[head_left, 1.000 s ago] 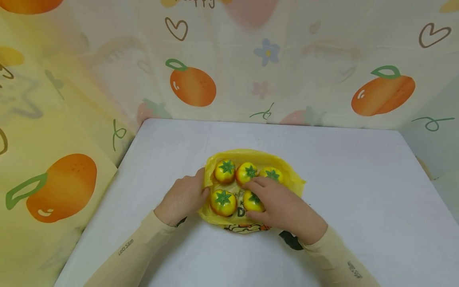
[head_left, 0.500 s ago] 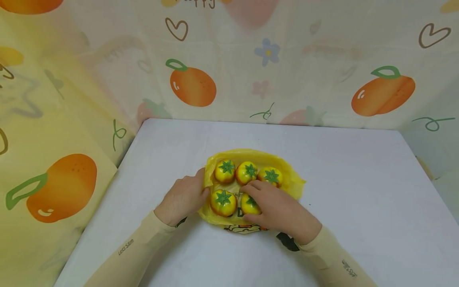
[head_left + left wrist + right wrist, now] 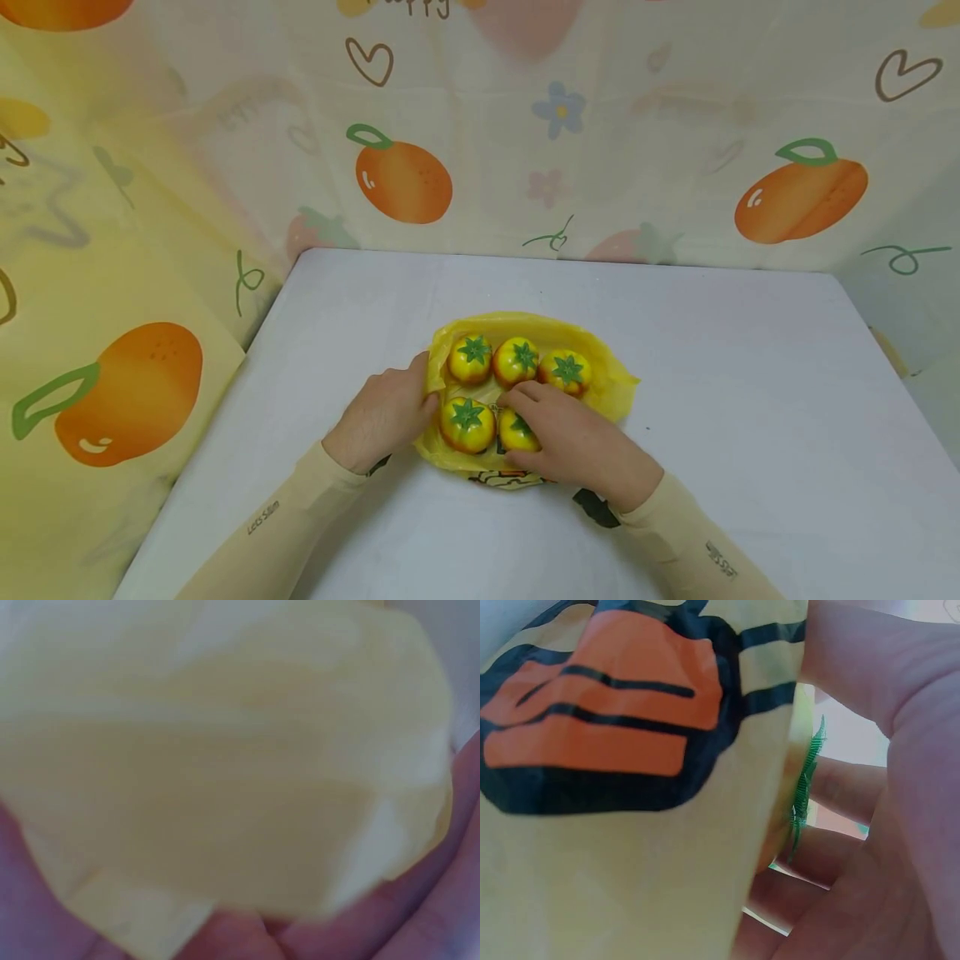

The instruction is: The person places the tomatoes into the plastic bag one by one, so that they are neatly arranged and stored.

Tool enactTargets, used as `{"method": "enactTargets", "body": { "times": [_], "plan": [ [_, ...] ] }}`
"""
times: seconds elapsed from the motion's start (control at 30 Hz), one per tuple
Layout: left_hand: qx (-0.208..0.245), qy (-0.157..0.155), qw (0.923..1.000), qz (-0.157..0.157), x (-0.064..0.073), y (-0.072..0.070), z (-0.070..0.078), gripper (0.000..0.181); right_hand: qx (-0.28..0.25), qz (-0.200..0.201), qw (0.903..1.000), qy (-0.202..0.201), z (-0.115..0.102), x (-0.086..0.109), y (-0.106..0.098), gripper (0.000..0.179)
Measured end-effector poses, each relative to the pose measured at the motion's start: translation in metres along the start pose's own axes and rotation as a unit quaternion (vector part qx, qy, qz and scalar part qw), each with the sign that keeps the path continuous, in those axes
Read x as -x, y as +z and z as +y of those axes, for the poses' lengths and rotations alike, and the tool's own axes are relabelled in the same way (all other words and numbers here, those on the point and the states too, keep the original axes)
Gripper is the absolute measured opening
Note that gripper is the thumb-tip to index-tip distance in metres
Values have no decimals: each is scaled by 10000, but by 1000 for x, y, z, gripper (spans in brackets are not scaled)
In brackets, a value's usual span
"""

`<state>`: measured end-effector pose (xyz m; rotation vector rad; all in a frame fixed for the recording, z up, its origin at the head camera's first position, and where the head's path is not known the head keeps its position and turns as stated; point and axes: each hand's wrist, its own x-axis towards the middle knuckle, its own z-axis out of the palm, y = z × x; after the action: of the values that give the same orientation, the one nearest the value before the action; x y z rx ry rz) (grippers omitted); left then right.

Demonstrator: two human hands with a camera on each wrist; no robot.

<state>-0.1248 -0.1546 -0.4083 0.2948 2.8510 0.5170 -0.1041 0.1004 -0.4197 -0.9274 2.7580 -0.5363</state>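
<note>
A yellow plastic bag (image 3: 617,390) with a dark print stands spread open on the table. Inside are several glossy yellow tomatoes with green star-shaped leaves, among them a front-left tomato (image 3: 468,423) and a back-right one (image 3: 566,369). My left hand (image 3: 384,415) grips the bag's left side; its yellow wall (image 3: 225,787) fills most of the left wrist view. My right hand (image 3: 573,440) reaches in over the front right, fingers curled round the front-right tomato (image 3: 514,430), partly hidden by the hand. In the right wrist view the bag's front wall (image 3: 630,877) covers most of that tomato.
A white-covered table (image 3: 750,375) extends around the bag on all sides. Behind it hangs a fruit-patterned cloth (image 3: 637,125), and another patterned cloth (image 3: 97,275) slopes along the left side.
My right hand has shifted slightly left with the front-right tomato, bringing it closer to the front-left one. The left hand has stayed at the bag's left side.
</note>
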Motion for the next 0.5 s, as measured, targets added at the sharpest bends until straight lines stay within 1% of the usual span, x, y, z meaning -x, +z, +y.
{"method": "enactTargets", "body": {
  "times": [0.17,0.33,0.5],
  "plan": [
    [-22,-6,10000,16,0,0,0,38,32,-4,10000,-33,1,-1,1,58],
    [24,-86,9999,-48,0,0,0,41,10,-44,10000,-31,2,-1,2,58],
    [-15,-39,10000,-31,0,0,0,40,-20,-64,10000,-16,2,-1,2,58]
  ]
}}
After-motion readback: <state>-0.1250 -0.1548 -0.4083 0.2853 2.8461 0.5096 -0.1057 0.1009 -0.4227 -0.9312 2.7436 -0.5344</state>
